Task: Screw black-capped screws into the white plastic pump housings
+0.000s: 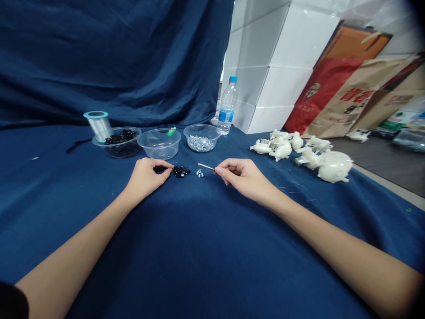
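**Left hand**: grip closed on a small black piece, with a loose cluster of black parts just beside it at 3 o'clock, on the blue cloth-covered tabletop. **Right hand**: grip pinching a thin screwdriver, its tip at 9 o'clock, near a few silver screws. Beyond: clear bowl of screws at 12 o'clock; cream plastic animal-shaped shells at 2 o'clock.

**Free passage:** blue cloth on the near side of the left hand and right hand. **Between the hands:** black parts, screws and a thin screwdriver narrow the gap. **Far obstacles:** three plastic bowls, a water bottle. **Right obstacle:** white plastic bodies.
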Demonstrator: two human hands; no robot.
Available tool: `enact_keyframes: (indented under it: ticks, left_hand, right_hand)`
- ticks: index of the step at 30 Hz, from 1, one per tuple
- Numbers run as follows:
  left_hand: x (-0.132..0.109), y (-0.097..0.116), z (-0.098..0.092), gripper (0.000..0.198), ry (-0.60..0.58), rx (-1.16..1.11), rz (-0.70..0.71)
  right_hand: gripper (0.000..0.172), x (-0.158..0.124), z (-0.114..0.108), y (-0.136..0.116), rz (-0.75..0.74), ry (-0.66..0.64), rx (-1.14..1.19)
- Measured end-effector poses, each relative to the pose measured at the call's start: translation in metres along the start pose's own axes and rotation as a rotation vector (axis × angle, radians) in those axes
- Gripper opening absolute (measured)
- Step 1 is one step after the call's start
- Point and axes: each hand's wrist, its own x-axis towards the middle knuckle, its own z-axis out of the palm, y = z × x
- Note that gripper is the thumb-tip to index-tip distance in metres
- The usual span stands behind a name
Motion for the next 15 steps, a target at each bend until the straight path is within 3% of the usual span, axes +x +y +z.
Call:
enact_keyframes:
  ticks: [15]
  left_hand:
    - [0.0004, -0.0004, 0.0012, 0.017, 0.006, 0.019, 0.032]
  right_hand:
    - [0.025, 0.0002, -0.0001, -0.0002, 0.001, 0.001, -0.014]
